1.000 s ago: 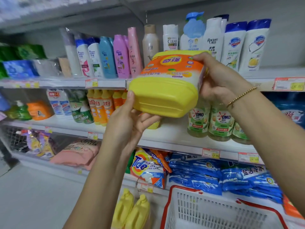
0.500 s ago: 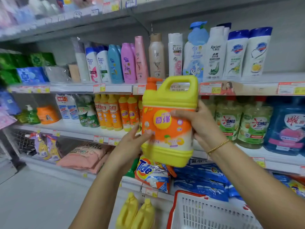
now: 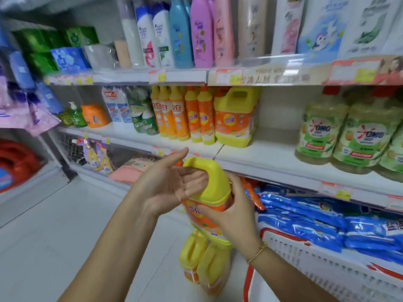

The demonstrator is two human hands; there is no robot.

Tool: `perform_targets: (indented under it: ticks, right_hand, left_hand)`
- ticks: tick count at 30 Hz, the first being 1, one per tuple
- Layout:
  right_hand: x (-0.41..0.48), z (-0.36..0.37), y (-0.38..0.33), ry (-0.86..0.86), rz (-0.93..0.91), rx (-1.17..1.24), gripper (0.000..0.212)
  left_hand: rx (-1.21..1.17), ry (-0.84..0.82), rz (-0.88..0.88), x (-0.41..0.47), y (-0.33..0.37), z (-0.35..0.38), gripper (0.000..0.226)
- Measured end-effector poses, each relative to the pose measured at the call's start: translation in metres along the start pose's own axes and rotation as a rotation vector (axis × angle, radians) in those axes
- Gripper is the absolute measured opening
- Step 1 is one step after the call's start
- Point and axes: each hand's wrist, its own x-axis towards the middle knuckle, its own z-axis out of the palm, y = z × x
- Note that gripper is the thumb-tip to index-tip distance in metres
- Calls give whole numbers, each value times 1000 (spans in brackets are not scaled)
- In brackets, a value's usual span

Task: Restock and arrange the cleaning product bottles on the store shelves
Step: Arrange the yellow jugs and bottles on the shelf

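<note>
I hold a yellow detergent jug with an orange label (image 3: 212, 192) upright below the middle shelf (image 3: 268, 159). My right hand (image 3: 229, 212) grips its body from the right side. My left hand (image 3: 172, 182) is at the jug's handle, palm up, fingers straight and touching the handle's left side. A matching yellow jug (image 3: 235, 116) stands on the middle shelf beside several slim orange and yellow bottles (image 3: 185, 114). To its right is a bare gap of shelf, then pale green OMO bottles (image 3: 342, 131).
Two more yellow jugs (image 3: 202, 262) stand on the floor below my hands. A white basket with red trim (image 3: 327, 269) is at lower right. Blue bags (image 3: 316, 216) fill the shelf under the middle one. Shampoo bottles (image 3: 192, 33) line the top shelf.
The jug went from tipped up at the top shelf, to upright, and now hangs lower, below the middle shelf. My left hand moved from its base to its handle.
</note>
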Motion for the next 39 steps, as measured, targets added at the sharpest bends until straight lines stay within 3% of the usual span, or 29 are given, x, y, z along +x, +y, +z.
perform_targets:
  ticks: [3, 7, 10, 12, 14, 15, 18, 21, 25, 30, 32, 36, 39]
  right_hand:
    - [-3, 33, 22, -91, 29, -158, 74]
    - [0, 54, 53, -394, -7, -241, 81]
    - [15, 56, 71, -558, -169, -400, 55]
    - [39, 43, 83, -438, -298, -616, 39]
    - [74, 19, 92, -293, -200, -775, 37]
    - [93, 4, 97, -206, -171, -845, 39]
    - [137, -38, 116, -35, -99, -1055, 50]
    - [150, -54, 140, -85, -24, -1211, 52]
    - [148, -51, 157, -43, -89, -1318, 46]
    - [146, -50, 159, 10, -118, -1324, 46]
    - [146, -51, 159, -8, -146, -1327, 43]
    - [151, -60, 153, -103, -112, -1299, 42]
    - [157, -74, 145, -184, -82, -1202, 37]
  left_hand:
    - [137, 160, 31, 14, -11, -35, 32]
    - [274, 276, 50, 32, -26, -83, 20]
    - [373, 408, 90, 51, -40, -122, 27]
    - [459, 457, 101, 66, -53, -147, 42]
    - [535, 485, 60, 81, -68, -170, 65]
    - [560, 495, 34, 91, -79, -185, 65]
    - [619, 509, -59, 117, -116, -221, 34]
    - [721, 471, -162, 132, -155, -246, 22]
    - [762, 456, -253, 140, -196, -264, 17]
    - [770, 444, -253, 140, -224, -261, 29]
    - [880, 436, -253, 142, -224, -258, 26]
    - [1383, 496, -223, 147, -202, -246, 27]
    - [1423, 505, -36, 153, -170, -221, 25]
